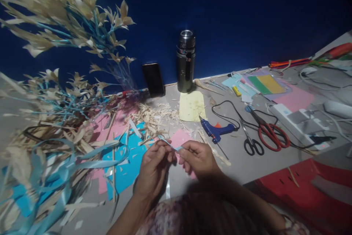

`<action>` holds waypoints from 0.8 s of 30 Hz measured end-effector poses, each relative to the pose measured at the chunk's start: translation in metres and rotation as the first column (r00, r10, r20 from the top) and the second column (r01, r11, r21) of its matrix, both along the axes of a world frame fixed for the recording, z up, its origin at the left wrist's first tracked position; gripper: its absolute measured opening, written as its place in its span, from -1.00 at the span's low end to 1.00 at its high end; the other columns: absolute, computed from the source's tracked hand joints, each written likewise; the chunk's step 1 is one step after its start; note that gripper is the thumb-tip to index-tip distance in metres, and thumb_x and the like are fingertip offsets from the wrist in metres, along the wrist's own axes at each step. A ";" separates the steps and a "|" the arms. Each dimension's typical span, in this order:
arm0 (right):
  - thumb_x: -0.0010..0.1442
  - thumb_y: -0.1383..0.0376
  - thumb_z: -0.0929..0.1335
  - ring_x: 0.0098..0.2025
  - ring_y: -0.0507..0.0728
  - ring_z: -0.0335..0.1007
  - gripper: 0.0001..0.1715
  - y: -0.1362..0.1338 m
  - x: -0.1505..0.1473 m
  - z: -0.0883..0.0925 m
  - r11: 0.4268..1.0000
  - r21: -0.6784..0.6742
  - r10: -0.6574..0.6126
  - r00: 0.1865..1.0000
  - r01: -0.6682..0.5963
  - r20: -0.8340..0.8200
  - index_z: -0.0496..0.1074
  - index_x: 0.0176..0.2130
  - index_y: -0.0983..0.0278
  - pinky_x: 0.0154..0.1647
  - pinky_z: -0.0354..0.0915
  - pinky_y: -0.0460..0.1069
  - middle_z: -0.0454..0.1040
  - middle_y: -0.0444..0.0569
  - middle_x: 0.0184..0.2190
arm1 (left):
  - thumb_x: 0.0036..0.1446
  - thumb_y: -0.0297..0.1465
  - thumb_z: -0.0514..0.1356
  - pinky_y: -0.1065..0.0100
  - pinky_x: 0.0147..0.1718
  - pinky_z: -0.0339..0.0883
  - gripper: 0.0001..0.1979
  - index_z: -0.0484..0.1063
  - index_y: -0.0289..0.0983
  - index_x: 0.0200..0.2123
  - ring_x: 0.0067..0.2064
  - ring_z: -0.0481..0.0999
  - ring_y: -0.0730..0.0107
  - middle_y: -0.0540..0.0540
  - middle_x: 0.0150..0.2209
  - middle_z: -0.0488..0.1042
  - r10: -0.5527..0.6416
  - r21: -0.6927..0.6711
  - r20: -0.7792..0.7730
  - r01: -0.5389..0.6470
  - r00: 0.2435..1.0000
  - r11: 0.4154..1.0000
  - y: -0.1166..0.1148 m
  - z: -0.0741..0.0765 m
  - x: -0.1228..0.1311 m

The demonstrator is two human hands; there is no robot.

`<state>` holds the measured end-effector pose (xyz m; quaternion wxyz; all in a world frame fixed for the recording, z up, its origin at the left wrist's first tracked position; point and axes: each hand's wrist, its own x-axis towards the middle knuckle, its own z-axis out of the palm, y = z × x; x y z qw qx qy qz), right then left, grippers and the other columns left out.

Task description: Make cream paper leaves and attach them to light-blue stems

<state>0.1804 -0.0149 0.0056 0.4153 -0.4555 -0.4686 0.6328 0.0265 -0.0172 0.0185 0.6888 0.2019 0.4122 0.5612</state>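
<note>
My left hand (154, 167) is closed in a pinch on a thin light-blue stem (166, 142) that slants toward my right hand. My right hand (200, 158) pinches a light-blue strip (178, 148) at the stem's lower end, close to the left fingertips. Pink paper (180, 136) lies on the table just beyond the hands. Blue paper sheets (123, 172) with small cuttings are left of my left hand. A blue glue gun (217, 129) rests on its stand beyond my right hand, its nozzle toward a yellow paper (191, 106).
Dried-husk flowers (82, 18) with light-blue stems stand at left, above curled blue ribbon (66, 176) and husk scraps. A phone (154, 80) and thermos (186, 62) stand by the wall. Black scissors (253, 146), red scissors (273, 136) and a power strip (297, 123) lie right. A red chair (305, 187) is near.
</note>
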 end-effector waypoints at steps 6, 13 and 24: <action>0.17 0.00 0.43 -0.73 -0.06 0.15 -0.57 0.001 0.000 0.004 0.986 -0.137 0.093 0.996 -0.094 -0.014 0.46 -0.48 0.29 -0.76 0.06 -0.18 0.32 -0.21 -0.73 | -0.17 -0.36 0.55 0.47 -0.45 0.26 -0.73 0.54 -0.32 -0.49 -0.52 0.31 0.56 0.05 -0.54 0.41 0.067 -0.027 -0.049 -0.068 0.997 0.997 0.004 0.002 -0.003; 0.26 0.16 0.36 -0.65 0.00 0.33 -0.69 -0.001 -0.003 -0.003 0.977 0.211 -0.031 0.982 -0.009 0.185 0.59 -0.37 0.28 -0.59 0.26 -0.10 0.50 -0.08 -0.59 | -0.28 -0.34 0.58 0.47 -0.47 0.24 -0.60 0.40 -0.32 -0.66 -0.56 0.26 0.58 0.09 -0.64 0.32 0.086 -0.076 -0.056 -0.090 0.995 0.993 0.010 0.003 -0.002; 0.18 0.02 0.43 -0.71 -0.05 0.21 -0.60 0.001 -0.003 -0.001 0.997 -0.016 -0.077 0.996 0.076 -0.043 0.50 -0.45 0.29 -0.73 0.15 -0.14 0.48 -0.10 -0.61 | -0.07 -0.20 0.50 0.39 -0.41 0.30 -0.67 0.50 -0.30 -0.42 -0.48 0.41 0.42 -0.01 -0.57 0.45 -0.057 -0.018 -0.096 0.055 0.994 0.998 0.001 0.001 0.008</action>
